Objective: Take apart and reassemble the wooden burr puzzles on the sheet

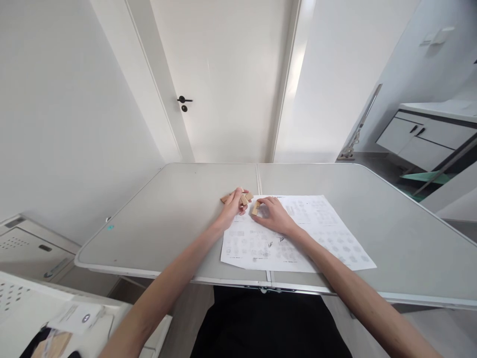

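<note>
Wooden blocks (244, 200), pale tan with straight edges and flat faces, sit in a loose cluster in the left hand (234, 203), above the middle of the bench (149, 214). They lie at differing angles, some overlapping; the fingers are curled around them, hiding part of the bunch, so their number cannot be told. Just to the right, a single block (255, 208), similarly tan and tilted, is clamped between the thumb and fingers of the right hand (274, 214). Whether it touches the paper beneath cannot be told.

At far left, a white cabinet (30, 248) with small perforations and a dark recessed pull stands beside the bench. The bench top is smooth and light grey, with a pale rim, rounded corners, a small teal mark near its left edge and a seam across the middle. A white sheet (339, 243) of faint grey printed patterns spreads over the seam and to its right, under the right forearm. Behind the bench is a white door (231, 74) with a black handle (184, 100); farther right, a pole (365, 117) leans near a white wall cabinet (428, 136) with dark trim.
</note>
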Motion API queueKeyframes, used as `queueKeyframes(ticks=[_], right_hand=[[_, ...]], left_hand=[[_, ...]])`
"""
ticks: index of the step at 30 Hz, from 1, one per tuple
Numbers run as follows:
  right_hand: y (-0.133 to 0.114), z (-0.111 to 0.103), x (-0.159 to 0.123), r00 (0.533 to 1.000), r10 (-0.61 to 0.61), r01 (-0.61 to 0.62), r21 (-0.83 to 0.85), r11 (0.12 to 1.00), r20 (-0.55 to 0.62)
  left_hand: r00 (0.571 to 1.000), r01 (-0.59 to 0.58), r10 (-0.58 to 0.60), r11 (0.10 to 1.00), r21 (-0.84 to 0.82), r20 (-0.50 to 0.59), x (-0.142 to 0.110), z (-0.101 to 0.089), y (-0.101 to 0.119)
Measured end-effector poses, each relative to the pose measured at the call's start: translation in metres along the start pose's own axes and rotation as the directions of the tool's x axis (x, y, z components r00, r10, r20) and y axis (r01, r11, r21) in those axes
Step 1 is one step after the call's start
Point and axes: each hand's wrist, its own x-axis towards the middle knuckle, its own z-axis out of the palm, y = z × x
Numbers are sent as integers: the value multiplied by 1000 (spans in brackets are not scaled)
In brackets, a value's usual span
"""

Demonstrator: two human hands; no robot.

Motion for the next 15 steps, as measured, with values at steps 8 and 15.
queueKeyframes(ticks=[8, 15], right_hand=[[-6, -2, -1, 999, 37, -35, 86, 996, -21], [-24, -15, 3, 995, 46, -18, 291, 956, -89]], left_hand=[[1000, -8, 6, 992, 126, 17, 0, 0, -5], [996, -29, 8, 970, 242, 86, -1, -2, -9]])
